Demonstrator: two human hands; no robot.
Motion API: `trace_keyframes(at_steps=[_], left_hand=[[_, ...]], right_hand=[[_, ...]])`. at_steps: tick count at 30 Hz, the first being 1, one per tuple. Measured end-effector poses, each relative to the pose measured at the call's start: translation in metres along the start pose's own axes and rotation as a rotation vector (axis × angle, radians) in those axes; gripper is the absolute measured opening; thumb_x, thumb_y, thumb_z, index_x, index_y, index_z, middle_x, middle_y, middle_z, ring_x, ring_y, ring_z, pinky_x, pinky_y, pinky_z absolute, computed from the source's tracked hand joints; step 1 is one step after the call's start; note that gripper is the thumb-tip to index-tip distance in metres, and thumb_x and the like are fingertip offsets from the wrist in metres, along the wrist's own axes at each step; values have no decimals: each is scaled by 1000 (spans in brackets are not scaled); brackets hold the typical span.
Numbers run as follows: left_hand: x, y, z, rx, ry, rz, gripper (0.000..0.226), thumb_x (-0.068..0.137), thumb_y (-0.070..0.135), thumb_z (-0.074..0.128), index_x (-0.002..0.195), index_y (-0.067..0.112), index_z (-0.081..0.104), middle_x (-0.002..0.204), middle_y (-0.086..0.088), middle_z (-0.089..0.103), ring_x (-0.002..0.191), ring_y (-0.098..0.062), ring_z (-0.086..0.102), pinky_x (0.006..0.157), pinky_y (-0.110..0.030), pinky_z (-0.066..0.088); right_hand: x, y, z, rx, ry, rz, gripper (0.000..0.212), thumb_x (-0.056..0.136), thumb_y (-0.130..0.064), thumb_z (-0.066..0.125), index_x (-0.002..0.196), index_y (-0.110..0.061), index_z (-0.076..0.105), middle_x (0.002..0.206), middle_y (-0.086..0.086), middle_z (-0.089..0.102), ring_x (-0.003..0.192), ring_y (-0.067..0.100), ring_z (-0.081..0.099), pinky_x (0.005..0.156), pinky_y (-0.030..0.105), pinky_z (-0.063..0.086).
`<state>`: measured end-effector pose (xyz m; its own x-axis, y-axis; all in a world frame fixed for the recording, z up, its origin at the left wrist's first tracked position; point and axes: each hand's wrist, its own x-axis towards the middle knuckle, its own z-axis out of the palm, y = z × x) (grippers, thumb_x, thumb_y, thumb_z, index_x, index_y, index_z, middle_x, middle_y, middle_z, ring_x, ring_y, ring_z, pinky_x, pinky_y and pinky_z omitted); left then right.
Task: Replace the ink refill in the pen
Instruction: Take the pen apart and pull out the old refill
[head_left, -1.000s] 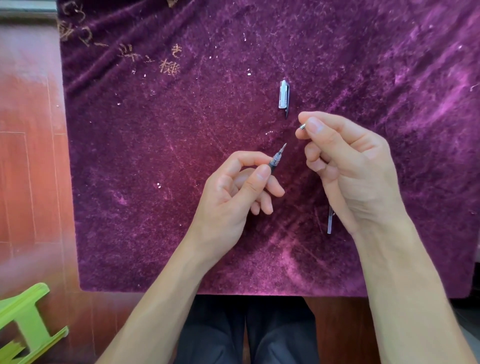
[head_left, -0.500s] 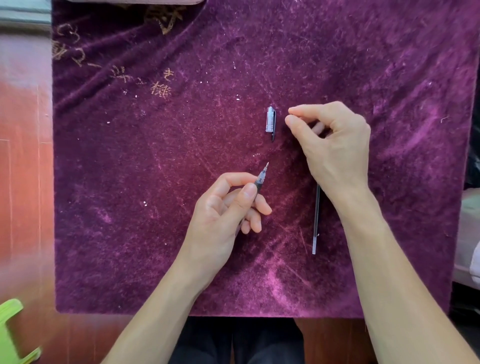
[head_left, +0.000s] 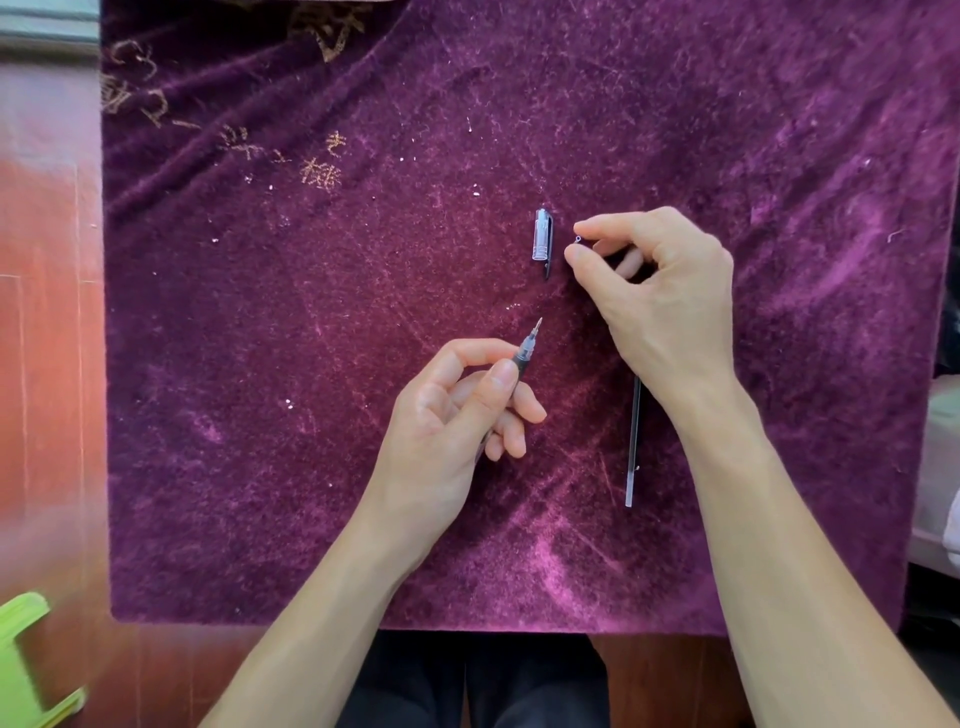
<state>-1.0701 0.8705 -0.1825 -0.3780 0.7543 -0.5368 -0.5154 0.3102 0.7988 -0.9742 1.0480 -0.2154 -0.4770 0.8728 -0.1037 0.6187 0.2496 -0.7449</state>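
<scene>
Two hands pinching: left hand (head_left: 457, 415) on pen (head_left: 524, 349), right hand (head_left: 660, 291) on tiny part (head_left: 577, 239)
Refill (head_left: 632, 447) lengthwise near-to-far, under right wrist, nearer that hand

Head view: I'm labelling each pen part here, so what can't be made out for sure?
- Pen in the left hand: the palm and fingers hide its barrel.
- Tiny piece pinched by the right hand: too small to identify.
- Refill on the cloth: its upper end is hidden under the right wrist.
- Green object: blurred and cut off by the left edge.
</scene>
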Motion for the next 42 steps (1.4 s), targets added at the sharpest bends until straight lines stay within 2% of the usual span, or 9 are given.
trace_keyframes(at_steps=[6, 10, 12, 15, 18, 23, 28, 34, 42], left_hand=[[0, -1, 3, -4, -4, -5, 22, 96, 32, 56, 110, 17, 65, 82, -6, 72, 60, -13, 60, 57, -20, 47], [-1, -2, 4, -1, 0, -7, 18, 100, 29, 56, 111, 17, 65, 82, -6, 72, 60, -12, 60, 56, -19, 47], [-4, -1, 4, -8, 6, -16, 16, 103, 25, 54, 112, 16, 65, 83, -7, 72, 59, -12, 60, 55, -21, 47], [-9, -1, 6, -24, 14, -40, 17, 103, 25, 53, 112, 15, 64, 82, -7, 71, 57, -12, 59, 54, -23, 46], [-15, -2, 8, -44, 19, -60, 18, 103, 25, 53, 113, 15, 63, 81, -7, 71, 53, -12, 57, 51, -23, 44], [-29, -9, 7, -45, 15, -81, 23, 105, 25, 51, 115, 9, 64, 79, -8, 69, 45, -10, 58, 41, -19, 41], [-39, -17, 0, -47, 12, -94, 25, 107, 21, 47, 116, 4, 62, 77, -7, 69, 41, -8, 54, 38, -17, 38], [-48, -21, -3, -72, 0, -78, 29, 104, 27, 48, 116, 5, 63, 75, -4, 69, 39, -6, 51, 38, -16, 35], [-55, -24, -9, -59, 2, -85, 30, 104, 28, 50, 116, 3, 62, 76, -4, 70, 41, -9, 51, 37, -17, 34]], right_hand=[[0, -1, -1, 4, -1, 14, 15, 93, -24, 80, 108, -25, 83, 94, -4, 74, 66, 5, 61, 71, 12, 50], [-5, -9, -14, -4, -24, 17, 23, 91, -23, 81, 114, -25, 81, 96, -2, 74, 70, 10, 63, 71, 20, 52], [-15, -17, -25, 96, 11, 15, 23, 92, -24, 82, 114, -27, 80, 93, -4, 74, 68, 7, 61, 68, 18, 50], [-43, -35, -34, 334, 63, 64, 11, 98, -27, 77, 107, -35, 79, 85, -13, 75, 71, -2, 64, 67, 12, 50], [-74, -42, -28, 489, -28, 214, 11, 102, -31, 71, 100, -34, 82, 82, -16, 77, 70, -5, 65, 67, 10, 50], [-107, -34, -15, 641, -244, 319, 13, 103, -14, 70, 104, -20, 81, 79, -17, 77, 62, -10, 64, 63, 6, 50], [-112, -26, -12, 684, -277, 353, 12, 100, -15, 75, 98, -24, 84, 83, -16, 80, 71, -8, 68, 69, 7, 50], [-111, -25, -13, 683, -351, 341, 8, 98, -14, 77, 96, -18, 84, 82, -15, 80, 70, -9, 67, 68, 5, 49], [-98, -30, -13, 690, -289, 365, 9, 98, -19, 77, 93, -21, 84, 77, -15, 77, 64, -3, 60, 67, 13, 49]])
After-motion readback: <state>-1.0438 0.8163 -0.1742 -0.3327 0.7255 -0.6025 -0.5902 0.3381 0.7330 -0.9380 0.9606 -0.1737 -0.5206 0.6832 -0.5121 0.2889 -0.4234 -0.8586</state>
